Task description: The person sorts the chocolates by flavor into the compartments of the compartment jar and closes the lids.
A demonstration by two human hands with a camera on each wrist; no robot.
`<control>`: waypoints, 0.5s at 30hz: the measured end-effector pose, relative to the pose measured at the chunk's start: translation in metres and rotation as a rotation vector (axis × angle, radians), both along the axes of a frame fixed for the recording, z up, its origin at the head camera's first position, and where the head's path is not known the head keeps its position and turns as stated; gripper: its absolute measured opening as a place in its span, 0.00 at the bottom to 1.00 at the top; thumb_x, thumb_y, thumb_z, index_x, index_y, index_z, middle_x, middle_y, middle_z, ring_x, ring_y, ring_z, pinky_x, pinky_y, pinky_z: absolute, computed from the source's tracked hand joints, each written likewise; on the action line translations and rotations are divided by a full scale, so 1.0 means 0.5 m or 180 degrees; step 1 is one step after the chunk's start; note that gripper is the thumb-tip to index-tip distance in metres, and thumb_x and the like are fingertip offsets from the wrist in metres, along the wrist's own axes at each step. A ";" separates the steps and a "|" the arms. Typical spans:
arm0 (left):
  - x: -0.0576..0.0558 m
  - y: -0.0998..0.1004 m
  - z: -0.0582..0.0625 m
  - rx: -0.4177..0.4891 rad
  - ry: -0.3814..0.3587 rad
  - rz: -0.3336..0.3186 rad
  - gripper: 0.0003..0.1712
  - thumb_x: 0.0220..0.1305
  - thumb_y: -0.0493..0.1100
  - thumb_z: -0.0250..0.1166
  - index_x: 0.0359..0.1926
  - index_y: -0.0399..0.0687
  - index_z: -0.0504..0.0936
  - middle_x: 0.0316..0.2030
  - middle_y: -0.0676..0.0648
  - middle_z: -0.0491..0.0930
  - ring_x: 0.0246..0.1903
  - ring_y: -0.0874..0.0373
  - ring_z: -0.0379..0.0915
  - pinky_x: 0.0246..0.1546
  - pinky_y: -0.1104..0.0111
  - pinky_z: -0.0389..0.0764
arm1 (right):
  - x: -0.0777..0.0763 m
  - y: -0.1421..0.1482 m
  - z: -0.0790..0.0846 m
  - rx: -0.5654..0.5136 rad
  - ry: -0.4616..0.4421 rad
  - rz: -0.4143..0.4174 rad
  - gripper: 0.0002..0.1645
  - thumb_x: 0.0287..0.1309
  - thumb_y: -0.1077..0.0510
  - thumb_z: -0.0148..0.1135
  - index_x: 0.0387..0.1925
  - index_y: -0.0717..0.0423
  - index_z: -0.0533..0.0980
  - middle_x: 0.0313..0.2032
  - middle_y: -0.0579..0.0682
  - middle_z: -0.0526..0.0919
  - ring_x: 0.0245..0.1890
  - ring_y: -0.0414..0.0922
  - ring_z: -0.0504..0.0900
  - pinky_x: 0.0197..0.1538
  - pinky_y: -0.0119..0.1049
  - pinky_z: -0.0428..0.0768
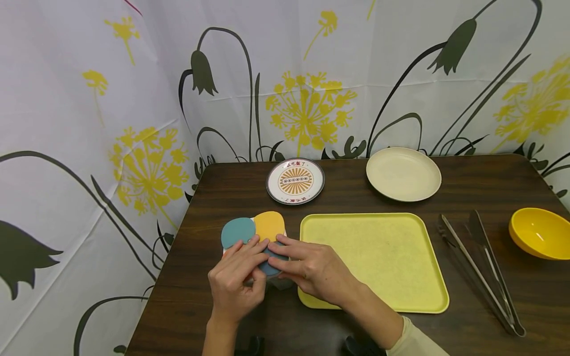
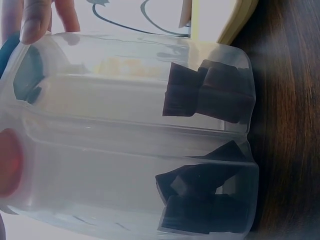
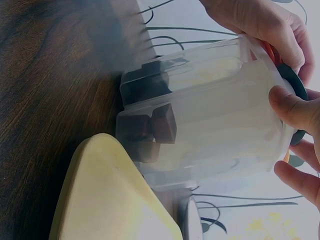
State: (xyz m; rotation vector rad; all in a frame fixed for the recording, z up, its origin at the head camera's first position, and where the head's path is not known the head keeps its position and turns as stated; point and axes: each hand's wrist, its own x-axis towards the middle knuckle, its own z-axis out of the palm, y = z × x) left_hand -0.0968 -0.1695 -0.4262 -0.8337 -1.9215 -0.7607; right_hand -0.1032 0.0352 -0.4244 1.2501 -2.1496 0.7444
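Note:
A clear divided container [image 2: 100, 150] stands upright on the table, capped with rounded flaps. From above I see a teal flap [image 1: 237, 231], a yellow flap [image 1: 269, 225] and a blue flap [image 1: 269, 270]; a red flap [image 2: 9, 162] shows at the side. Dark blocks [image 2: 202, 200] lie in the bottom of its compartments, with brown ones [image 3: 164, 122] among them. My left hand [image 1: 236, 284] holds the top, fingers across the flaps and thumb by the blue one. My right hand [image 1: 318, 269] grips the blue flap from the right, its thumb at the rim.
A yellow tray [image 1: 374, 262] lies right of the container. Behind are a patterned plate [image 1: 296, 181] and a cream plate [image 1: 403, 174]. Metal tongs [image 1: 492, 277] rest right of the tray, beside a yellow bowl [image 1: 541, 232]. A flowered curtain [image 1: 311, 29] hangs behind the table.

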 end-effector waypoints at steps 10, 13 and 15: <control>0.002 0.000 0.001 0.0031 -0.0036 -0.0046 0.17 0.49 0.32 0.52 0.30 0.41 0.88 0.37 0.44 0.87 0.40 0.44 0.85 0.50 0.51 0.79 | -0.002 0.001 0.004 0.0116 0.0122 0.0017 0.28 0.48 0.58 0.77 0.54 0.53 0.82 0.58 0.48 0.80 0.63 0.46 0.74 0.58 0.35 0.75; 0.001 0.000 0.002 0.0042 -0.0009 -0.0076 0.17 0.49 0.32 0.52 0.30 0.41 0.88 0.37 0.43 0.87 0.40 0.44 0.85 0.50 0.51 0.79 | -0.002 0.000 0.004 0.0137 0.0126 0.0023 0.28 0.49 0.59 0.76 0.55 0.53 0.82 0.58 0.49 0.79 0.63 0.46 0.74 0.58 0.35 0.75; 0.001 0.000 0.002 0.0063 0.0021 -0.0099 0.17 0.48 0.32 0.52 0.30 0.41 0.88 0.37 0.43 0.87 0.39 0.44 0.85 0.51 0.52 0.79 | -0.001 0.000 0.004 0.0139 0.0128 0.0040 0.28 0.49 0.60 0.76 0.55 0.54 0.81 0.58 0.49 0.79 0.63 0.47 0.73 0.58 0.35 0.75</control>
